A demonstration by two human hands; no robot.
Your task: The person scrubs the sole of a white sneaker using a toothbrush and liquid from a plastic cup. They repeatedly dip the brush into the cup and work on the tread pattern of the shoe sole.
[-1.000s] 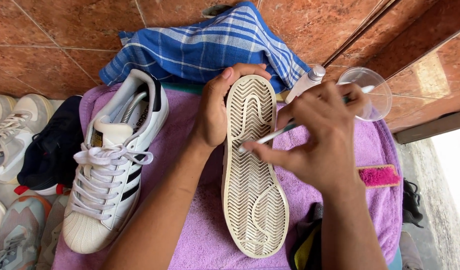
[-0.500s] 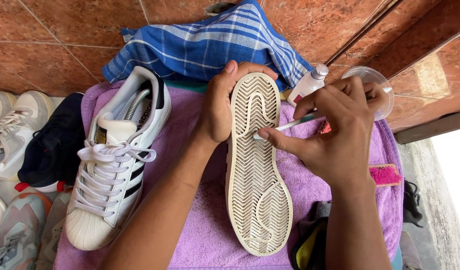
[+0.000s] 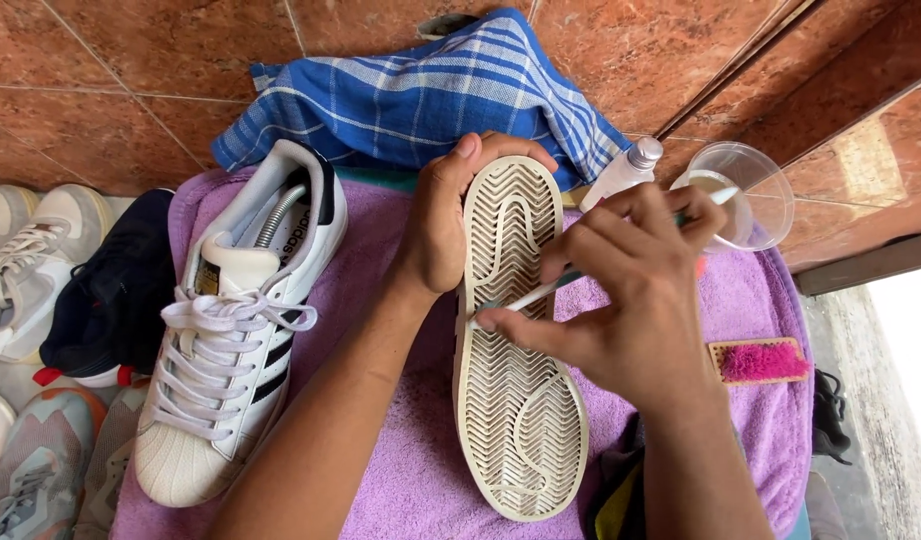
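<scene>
I hold the upturned shoe (image 3: 515,340) sole-up on the purple towel (image 3: 400,470), and to scrub it well I should keep the bristles pressed into the tread grooves, working short strokes along each ridge. My left hand (image 3: 442,225) is wrapped closed around the shoe's heel end, steadying it. My right hand (image 3: 630,300) pinches a thin white brush (image 3: 540,294) tight, its head touching the sole's middle. A clear cup (image 3: 745,195) stands beyond the shoe, to its right.
</scene>
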